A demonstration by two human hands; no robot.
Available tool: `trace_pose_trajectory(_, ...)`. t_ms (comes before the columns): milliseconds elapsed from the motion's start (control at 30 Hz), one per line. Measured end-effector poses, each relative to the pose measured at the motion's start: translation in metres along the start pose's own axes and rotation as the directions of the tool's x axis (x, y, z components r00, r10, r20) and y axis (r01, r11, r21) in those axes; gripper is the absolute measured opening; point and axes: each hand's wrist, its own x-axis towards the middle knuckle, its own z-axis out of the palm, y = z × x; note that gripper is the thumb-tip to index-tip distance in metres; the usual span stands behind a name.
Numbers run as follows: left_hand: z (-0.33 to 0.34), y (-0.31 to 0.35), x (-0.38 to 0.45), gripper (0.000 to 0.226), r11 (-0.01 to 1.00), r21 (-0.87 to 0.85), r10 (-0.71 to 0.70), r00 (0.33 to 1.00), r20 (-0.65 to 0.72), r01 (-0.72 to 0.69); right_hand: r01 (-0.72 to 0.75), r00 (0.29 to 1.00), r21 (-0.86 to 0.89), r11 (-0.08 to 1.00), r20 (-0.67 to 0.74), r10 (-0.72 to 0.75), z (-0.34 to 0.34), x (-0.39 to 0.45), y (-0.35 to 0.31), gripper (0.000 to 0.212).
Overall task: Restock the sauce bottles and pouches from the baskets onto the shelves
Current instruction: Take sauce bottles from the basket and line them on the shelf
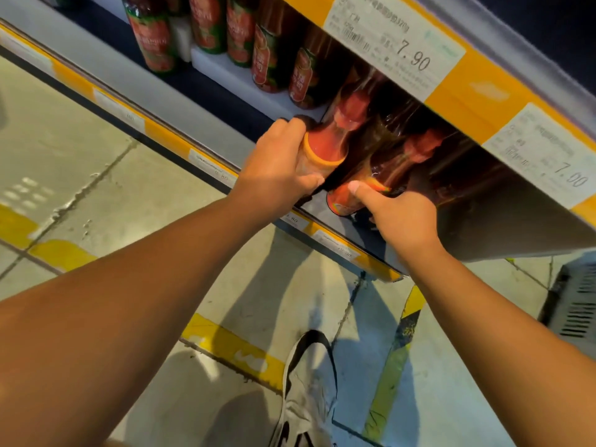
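From the head camera, both bare arms reach forward into a store shelf (225,91) set under an orange price rail (458,101). The left hand (277,169) wraps its grip around the base of a red sauce bottle (325,146) with an orange band, fingers curled over the top and thumb underneath, near the shelf's front edge. The right hand (400,217) holds a second sauce bottle (351,198) just beside the first, thumb pressed along its side and the other fingers curled behind it out of sight; this bottle sits at the front edge of the shelf, touching or nearly touching the first. Both bottles are blurred, their necks pointing in toward the back of the shelf, beneath the rail.

Farther along the shelf toward its left end stands a row of upright labelled bottles (206,24), well apart from the hands. A white price tag (396,40) reading 7.90 sits on the rail above. Below, a lower orange shelf edge (167,140) crosses the floor (64,150), and a shoe (309,382) shows between the arms.
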Motion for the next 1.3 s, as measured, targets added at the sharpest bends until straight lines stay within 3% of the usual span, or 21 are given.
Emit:
trace_pose_trajectory(100, 0.005, -0.004, 0.001, 0.056, 1.0, 0.011, -0.015, 1.0, 0.015, 0.015, -0.018, 0.999, 0.024, 1.0, 0.048, 0.017, -0.002, 0.003, 0.002, 0.071)
trace_pose_trajectory(200, 0.007, -0.019, -0.001, 0.056, 1.0, 0.013, -0.022, 0.994, 0.106, 0.021, 0.009, 0.999, -0.002, 1.0, 0.053, -0.009, 0.0, 0.004, 0.016, 0.039)
trace_pose_trajectory(267, 0.01, -0.027, -0.003, 0.052, 1.0, -0.009, -0.029, 0.994, 0.102, 0.03, -0.014, 0.999, 0.009, 1.0, 0.052, 0.014, 0.004, 0.003, 0.024, 0.03)
trace_pose_trajectory(400, 0.025, -0.031, -0.002, 0.049, 1.0, 0.012, -0.024, 1.0, -0.007, 0.024, 0.072, 0.997, -0.027, 0.997, 0.018, -0.071, 0.013, 0.004, 0.023, 0.043)
trace_pose_trajectory(500, 0.034, -0.035, -0.005, 0.053, 1.0, 0.004, -0.01, 0.999, -0.031, 0.011, 0.119, 0.993, 0.009, 0.993, 0.016, -0.119, 0.018, 0.002, 0.019, 0.034)
trace_pose_trajectory(667, 0.034, -0.04, -0.008, 0.048, 0.998, 0.061, 0.008, 1.0, 0.004, -0.008, 0.002, 0.997, 0.108, 0.994, 0.073, -0.01, 0.029, 0.003, 0.023, 0.026)
trace_pose_trajectory(833, 0.032, -0.033, -0.005, 0.052, 0.995, 0.043, -0.093, 0.996, 0.017, 0.092, -0.03, 0.997, 0.124, 0.992, 0.072, 0.021, 0.03, 0.008, 0.028, 0.034)
trace_pose_trajectory(967, 0.038, -0.027, 0.003, 0.063, 0.986, 0.102, -0.137, 0.99, 0.027, 0.134, -0.091, 0.995, 0.044, 0.995, 0.052, 0.088, 0.029, 0.015, 0.03, 0.035)
trace_pose_trajectory(1100, 0.035, -0.035, 0.005, 0.046, 0.993, 0.065, -0.104, 0.984, 0.147, 0.096, -0.125, 0.992, -0.014, 0.992, 0.029, 0.125, 0.03, 0.017, 0.03, 0.055)
trace_pose_trajectory(1200, 0.03, -0.037, 0.005, 0.04, 0.994, 0.047, -0.1, 0.984, 0.146, 0.094, -0.133, 0.99, 0.0, 0.991, 0.04, 0.133, 0.031, 0.017, 0.029, 0.049)
trace_pose_trajectory(1300, 0.034, -0.034, 0.002, 0.051, 0.996, 0.016, -0.094, 0.987, 0.129, 0.092, -0.136, 0.989, -0.014, 0.991, 0.059, 0.136, 0.03, 0.017, 0.029, 0.047)
